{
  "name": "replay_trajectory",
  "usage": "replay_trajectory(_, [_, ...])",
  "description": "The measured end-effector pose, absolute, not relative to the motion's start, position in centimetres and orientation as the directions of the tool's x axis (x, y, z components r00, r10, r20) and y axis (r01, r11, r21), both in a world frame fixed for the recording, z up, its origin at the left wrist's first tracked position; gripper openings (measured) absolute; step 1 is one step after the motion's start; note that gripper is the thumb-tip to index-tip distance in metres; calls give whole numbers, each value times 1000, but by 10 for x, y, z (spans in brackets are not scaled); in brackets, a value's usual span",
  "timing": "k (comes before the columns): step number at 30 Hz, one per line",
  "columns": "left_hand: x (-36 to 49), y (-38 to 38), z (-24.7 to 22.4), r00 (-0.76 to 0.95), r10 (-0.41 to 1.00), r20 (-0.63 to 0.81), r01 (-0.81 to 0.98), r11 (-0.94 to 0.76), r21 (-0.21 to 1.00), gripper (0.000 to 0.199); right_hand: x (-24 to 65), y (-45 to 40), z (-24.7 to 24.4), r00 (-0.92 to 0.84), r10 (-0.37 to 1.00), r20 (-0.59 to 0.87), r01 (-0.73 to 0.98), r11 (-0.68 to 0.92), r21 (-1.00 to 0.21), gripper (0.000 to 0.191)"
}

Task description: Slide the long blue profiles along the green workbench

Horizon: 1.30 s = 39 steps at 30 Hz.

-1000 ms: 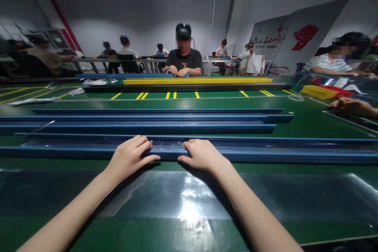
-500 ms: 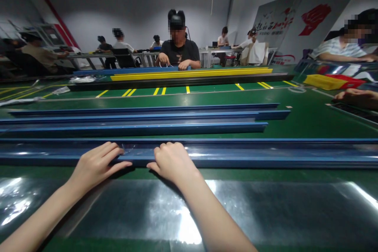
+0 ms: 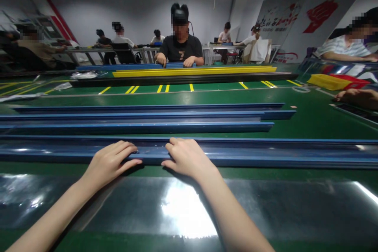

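Both hands at the near rim of the long blue channel

The long blue channel (image 3: pixel 265 153) lies lengthwise across the green table (image 3: pixel 319 126), directly under the fingers of both hands. The left hand (image 3: pixel 108 163) and the right hand (image 3: pixel 189 159) are well apart on it, with a bare stretch of channel between them. On each, thumb and fingers are apart: the thumb is at the channel's near side, the fingers reach over its near rim into the trough. Whether they squeeze the rim, I cannot tell.

On the near side of the channel, a clear sheet (image 3: pixel 280 204) lies flat beneath the forearms. Just beyond the channel are shorter-looking blue profiles (image 3: pixel 206 126), roughly parallel to it. Farther beyond lie a black profile (image 3: pixel 206 78) and a yellow profile (image 3: pixel 191 71). Past those, a person in a dark shirt (image 3: pixel 180 51) has both hands at another blue profile (image 3: pixel 109 67).
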State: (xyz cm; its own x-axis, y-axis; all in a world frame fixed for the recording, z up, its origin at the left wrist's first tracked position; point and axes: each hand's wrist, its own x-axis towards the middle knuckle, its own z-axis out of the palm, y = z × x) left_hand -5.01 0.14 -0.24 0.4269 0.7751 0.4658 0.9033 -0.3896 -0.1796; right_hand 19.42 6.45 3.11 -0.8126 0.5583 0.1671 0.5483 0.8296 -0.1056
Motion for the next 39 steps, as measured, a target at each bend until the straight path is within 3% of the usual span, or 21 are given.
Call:
replay_trajectory(9, [-49, 2, -2, 403, 798, 448, 915, -369, -165, 38, 196, 67, 33, -848, 497, 184, 488, 868, -94, 28])
replay_trajectory(18, [-44, 17, 1, 361, 829, 426, 932, -325, -157, 40, 193, 76, 31, -830, 526, 185, 516, 850, -102, 20])
replay_trajectory(39, [-42, 20, -4, 358, 814, 458, 934, -318, -165, 39, 195, 81, 27, -789, 595, 153, 575, 803, -157, 27])
